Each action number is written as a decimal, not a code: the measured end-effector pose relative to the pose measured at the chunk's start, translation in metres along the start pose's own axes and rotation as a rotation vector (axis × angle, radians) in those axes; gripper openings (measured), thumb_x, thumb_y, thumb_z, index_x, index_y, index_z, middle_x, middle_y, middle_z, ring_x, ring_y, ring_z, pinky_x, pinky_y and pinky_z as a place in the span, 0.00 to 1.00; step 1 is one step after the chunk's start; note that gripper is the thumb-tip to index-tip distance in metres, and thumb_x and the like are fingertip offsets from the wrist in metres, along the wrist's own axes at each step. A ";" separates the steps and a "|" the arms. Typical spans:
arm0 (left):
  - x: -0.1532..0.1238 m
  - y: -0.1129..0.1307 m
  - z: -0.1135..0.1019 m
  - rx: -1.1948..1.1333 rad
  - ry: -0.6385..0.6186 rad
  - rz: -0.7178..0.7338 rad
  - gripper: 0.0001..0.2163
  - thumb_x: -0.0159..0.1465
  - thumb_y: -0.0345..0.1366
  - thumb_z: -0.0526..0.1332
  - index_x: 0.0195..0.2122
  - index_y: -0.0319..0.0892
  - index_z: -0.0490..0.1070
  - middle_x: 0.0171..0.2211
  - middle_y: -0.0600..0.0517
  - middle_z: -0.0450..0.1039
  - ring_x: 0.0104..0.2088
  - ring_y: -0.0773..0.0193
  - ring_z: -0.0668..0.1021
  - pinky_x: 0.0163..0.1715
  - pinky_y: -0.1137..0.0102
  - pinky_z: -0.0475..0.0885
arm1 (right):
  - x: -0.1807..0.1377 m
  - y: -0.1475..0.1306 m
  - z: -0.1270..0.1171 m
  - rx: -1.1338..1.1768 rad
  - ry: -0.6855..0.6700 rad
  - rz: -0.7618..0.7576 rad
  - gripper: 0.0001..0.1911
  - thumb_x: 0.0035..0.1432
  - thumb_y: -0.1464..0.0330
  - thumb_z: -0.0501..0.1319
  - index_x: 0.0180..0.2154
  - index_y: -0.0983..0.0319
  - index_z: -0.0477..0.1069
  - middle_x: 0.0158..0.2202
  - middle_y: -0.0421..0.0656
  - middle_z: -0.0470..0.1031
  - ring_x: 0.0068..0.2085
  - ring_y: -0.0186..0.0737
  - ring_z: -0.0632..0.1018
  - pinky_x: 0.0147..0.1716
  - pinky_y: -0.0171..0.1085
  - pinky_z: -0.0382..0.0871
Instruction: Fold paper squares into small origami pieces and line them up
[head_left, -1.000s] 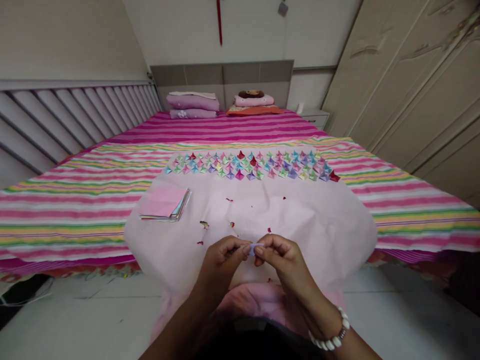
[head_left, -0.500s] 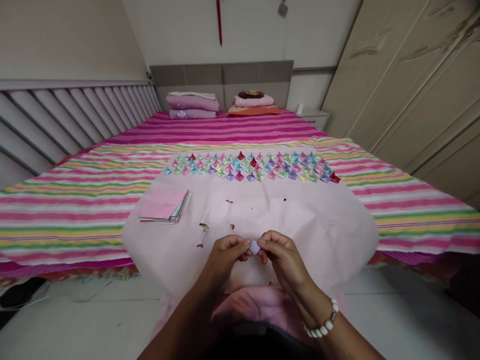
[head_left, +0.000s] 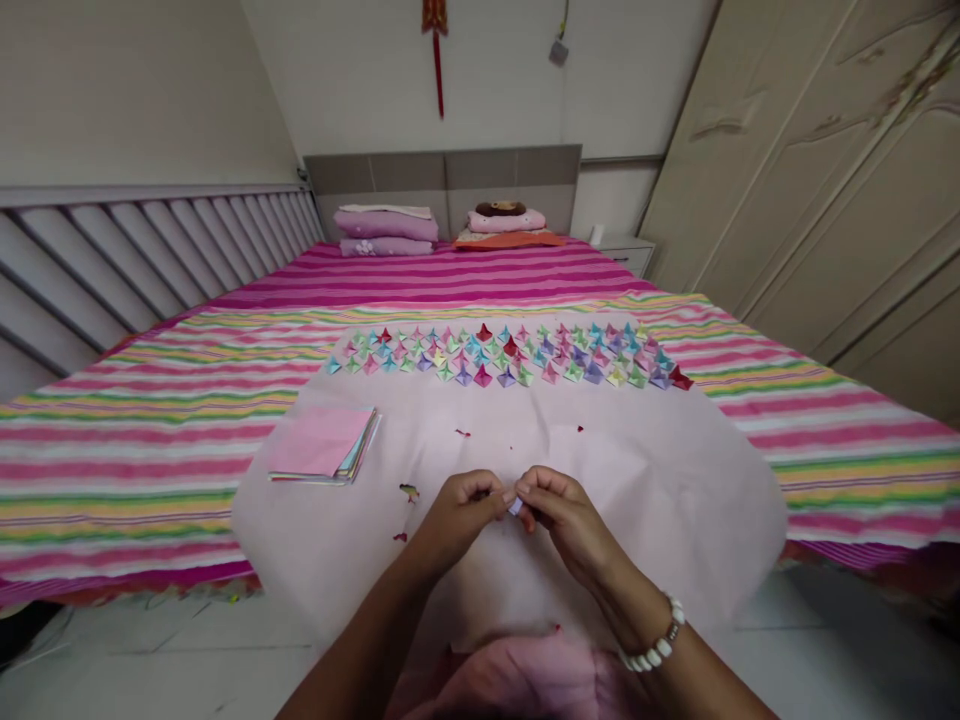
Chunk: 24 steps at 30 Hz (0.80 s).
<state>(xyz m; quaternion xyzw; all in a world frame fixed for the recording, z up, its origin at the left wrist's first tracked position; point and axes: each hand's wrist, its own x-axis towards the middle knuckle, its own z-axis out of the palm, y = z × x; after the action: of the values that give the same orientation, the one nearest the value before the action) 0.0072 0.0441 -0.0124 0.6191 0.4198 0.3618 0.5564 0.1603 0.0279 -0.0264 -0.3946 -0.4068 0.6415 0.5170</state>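
Between my fingertips is a small folded piece of lilac paper (head_left: 515,507), mostly covered by the thumbs. My left hand (head_left: 474,505) pinches its left side. From the other side my right hand (head_left: 556,510) grips it, thumb on top and fingers curled beneath. Both hands hover close together above a pale pink sheet (head_left: 645,500). Beyond them, rows of small folded paper shapes (head_left: 482,375) in many colours line the sheet's far edge. To the left lies a stack of square paper (head_left: 319,442), pink on top.
Small torn scraps (head_left: 409,492) are scattered on the sheet near my left hand. A striped bedspread (head_left: 135,440) lies under the sheet. Folded bedding (head_left: 386,228) sits by the headboard (head_left: 517,175). A bed rail (head_left: 150,195) runs along the left, a wardrobe (head_left: 810,200) stands right.
The lilac paper shows less between my fingers now, and my thumbs have come closer together over it. The view has tilted slightly upward.
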 end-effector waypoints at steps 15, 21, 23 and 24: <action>0.095 -0.023 -0.032 -0.241 0.177 -0.086 0.13 0.52 0.43 0.64 0.18 0.39 0.69 0.17 0.55 0.68 0.20 0.71 0.65 0.24 0.74 0.57 | 0.109 -0.007 -0.012 0.004 0.006 0.039 0.15 0.43 0.64 0.66 0.16 0.62 0.63 0.12 0.34 0.64 0.14 0.27 0.60 0.18 0.32 0.48; 0.127 -0.033 -0.037 -0.265 0.236 -0.110 0.15 0.56 0.46 0.61 0.20 0.39 0.70 0.17 0.57 0.64 0.18 0.72 0.63 0.22 0.74 0.57 | 0.143 -0.009 -0.017 -0.001 0.048 0.032 0.16 0.44 0.63 0.66 0.15 0.62 0.62 0.12 0.34 0.64 0.14 0.26 0.60 0.18 0.32 0.48; 0.133 -0.035 -0.038 -0.212 0.267 -0.097 0.17 0.58 0.48 0.60 0.21 0.39 0.71 0.17 0.56 0.65 0.18 0.72 0.64 0.22 0.74 0.59 | 0.149 -0.010 -0.020 0.003 0.060 0.048 0.16 0.44 0.64 0.67 0.16 0.62 0.62 0.12 0.35 0.65 0.14 0.26 0.61 0.19 0.32 0.49; 0.135 -0.036 -0.039 -0.182 0.284 -0.074 0.17 0.58 0.49 0.59 0.22 0.39 0.72 0.19 0.55 0.67 0.20 0.71 0.67 0.23 0.73 0.62 | 0.152 -0.010 -0.022 0.007 0.068 0.058 0.16 0.44 0.64 0.67 0.16 0.62 0.62 0.12 0.35 0.65 0.14 0.26 0.61 0.18 0.32 0.49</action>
<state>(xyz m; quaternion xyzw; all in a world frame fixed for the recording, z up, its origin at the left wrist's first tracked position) 0.0197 0.1850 -0.0462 0.4928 0.4822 0.4614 0.5583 0.1601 0.1809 -0.0382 -0.4261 -0.3751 0.6437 0.5132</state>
